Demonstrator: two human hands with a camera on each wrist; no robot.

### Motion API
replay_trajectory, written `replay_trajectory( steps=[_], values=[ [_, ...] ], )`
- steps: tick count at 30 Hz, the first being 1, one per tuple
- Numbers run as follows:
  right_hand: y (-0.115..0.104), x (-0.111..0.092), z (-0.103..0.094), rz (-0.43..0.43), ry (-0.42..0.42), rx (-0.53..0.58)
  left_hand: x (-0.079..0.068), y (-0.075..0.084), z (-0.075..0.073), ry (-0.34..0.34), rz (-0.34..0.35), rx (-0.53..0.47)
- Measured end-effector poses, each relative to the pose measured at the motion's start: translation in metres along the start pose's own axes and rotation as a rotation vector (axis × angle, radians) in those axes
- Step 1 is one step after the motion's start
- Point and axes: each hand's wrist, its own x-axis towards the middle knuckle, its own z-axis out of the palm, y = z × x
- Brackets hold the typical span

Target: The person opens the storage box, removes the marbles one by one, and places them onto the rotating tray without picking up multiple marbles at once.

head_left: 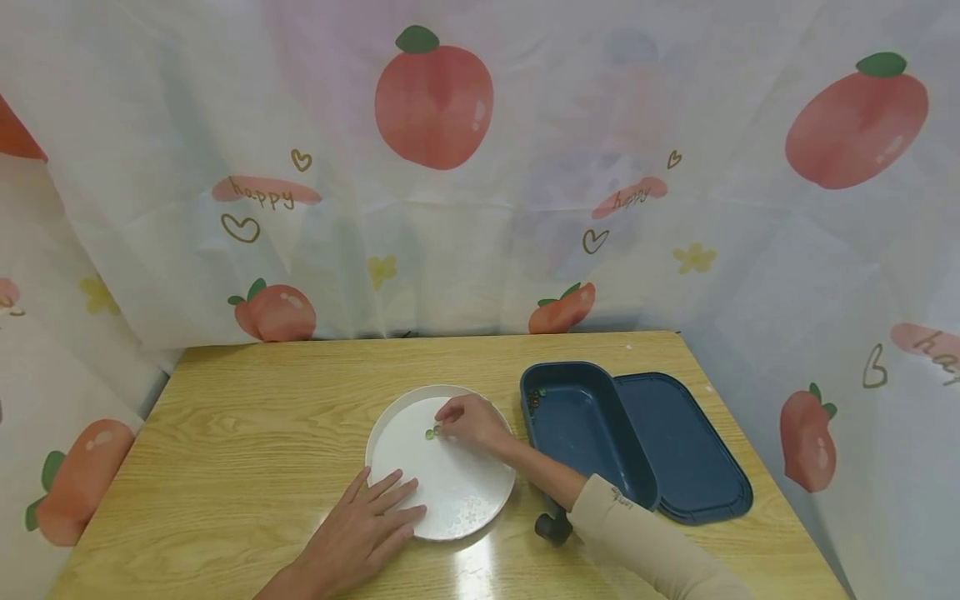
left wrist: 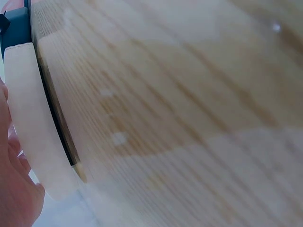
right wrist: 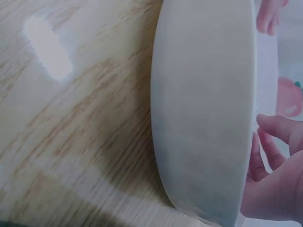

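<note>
A round white plate (head_left: 405,475) with a raised rim stands on the table. Small green pieces (head_left: 430,434) lie on it, too small to make out their kind. My right hand (head_left: 474,423) reaches over the plate with bent fingers, its fingertips right beside these pieces; whether it pinches one is hidden. In the right wrist view, part of that hand (right wrist: 279,165) shows behind the plate's wall (right wrist: 203,109). My left hand (head_left: 367,525) rests with spread, straight fingers at the plate's near left rim. The left wrist view catches only its edge (left wrist: 19,189) beside the plate's wall (left wrist: 35,113).
Right of the plate stands a deep dark blue box (head_left: 592,425), small green and reddish-brown pieces (head_left: 536,397) in its far left corner. A matching lid (head_left: 686,450) lies to its right. A small black object (head_left: 553,528) sits near my right sleeve. Printed curtains (head_left: 465,233) hang behind the table.
</note>
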Motion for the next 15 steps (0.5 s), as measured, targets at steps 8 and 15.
replay_trajectory(
  steps=[8,15],
  values=[
    [-0.01,-0.006,-0.018,-0.032,0.009,0.102,0.0,0.001,-0.001,0.001,0.002,0.006],
    [-0.016,-0.011,-0.039,-0.012,0.023,0.172,-0.001,0.001,-0.001,0.005,0.007,0.009]
  ],
)
